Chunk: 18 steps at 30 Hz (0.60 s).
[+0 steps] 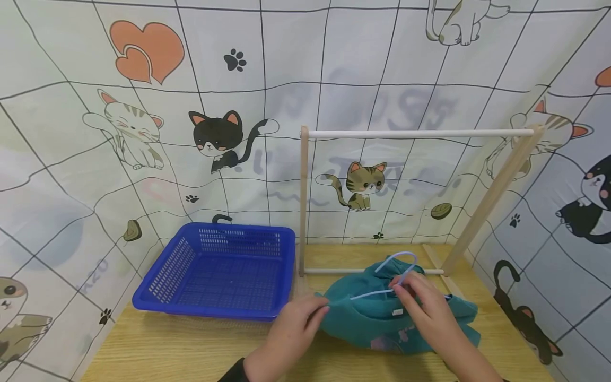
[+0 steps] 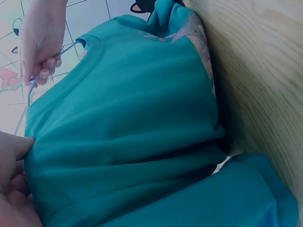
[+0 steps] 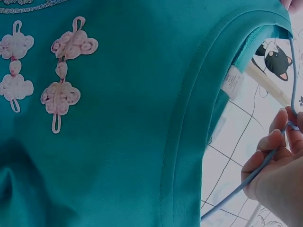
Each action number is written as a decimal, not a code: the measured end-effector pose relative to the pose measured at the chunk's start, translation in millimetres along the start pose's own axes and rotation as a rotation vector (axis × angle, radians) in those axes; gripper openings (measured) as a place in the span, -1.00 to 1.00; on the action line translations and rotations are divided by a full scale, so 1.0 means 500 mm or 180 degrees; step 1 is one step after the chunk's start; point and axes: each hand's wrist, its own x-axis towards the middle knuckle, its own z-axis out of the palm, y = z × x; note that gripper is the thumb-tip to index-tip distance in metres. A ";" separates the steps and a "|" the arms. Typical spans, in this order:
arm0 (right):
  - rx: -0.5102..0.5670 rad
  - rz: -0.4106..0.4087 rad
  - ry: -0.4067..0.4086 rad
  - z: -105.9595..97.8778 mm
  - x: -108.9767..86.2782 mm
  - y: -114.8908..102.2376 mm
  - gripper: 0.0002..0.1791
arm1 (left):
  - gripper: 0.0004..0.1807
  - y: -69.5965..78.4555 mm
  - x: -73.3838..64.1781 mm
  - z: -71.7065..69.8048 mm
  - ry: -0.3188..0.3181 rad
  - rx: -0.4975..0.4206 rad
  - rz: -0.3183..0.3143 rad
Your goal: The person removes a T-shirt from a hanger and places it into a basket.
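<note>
A teal garment (image 1: 348, 326) with pink flower-like knot decorations (image 3: 61, 99) lies bunched on the table, its neckline spread upward. A thin light-blue hanger (image 1: 369, 294) is partly inside the neckline, its hook sticking up above the cloth. My right hand (image 1: 427, 307) grips the hanger near the base of its hook, over the neck opening. At the garment's left shoulder side, my left hand (image 1: 296, 323) pinches the fabric near the hanger's end. A small white label (image 3: 232, 82) shows inside the collar. The hanger's far arm is mostly hidden.
A blue plastic basket (image 1: 285, 276) stands to the left on the wooden table (image 1: 191, 350). Behind the garment rises a wooden rack with a white top rail (image 1: 420, 134) and a lower bar. Cat-printed cloth (image 1: 296, 53) covers the walls.
</note>
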 end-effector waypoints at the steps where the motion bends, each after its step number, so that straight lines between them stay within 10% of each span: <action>1: 0.0018 0.0037 -0.0011 -0.001 0.000 0.000 -0.78 | -0.87 -0.001 -0.001 -0.002 0.0019 0.0059 0.0012; 18: 0.0124 0.0046 0.0263 -0.013 0.002 0.012 -0.75 | -0.85 -0.022 -0.012 -0.021 0.0087 0.0100 -0.0202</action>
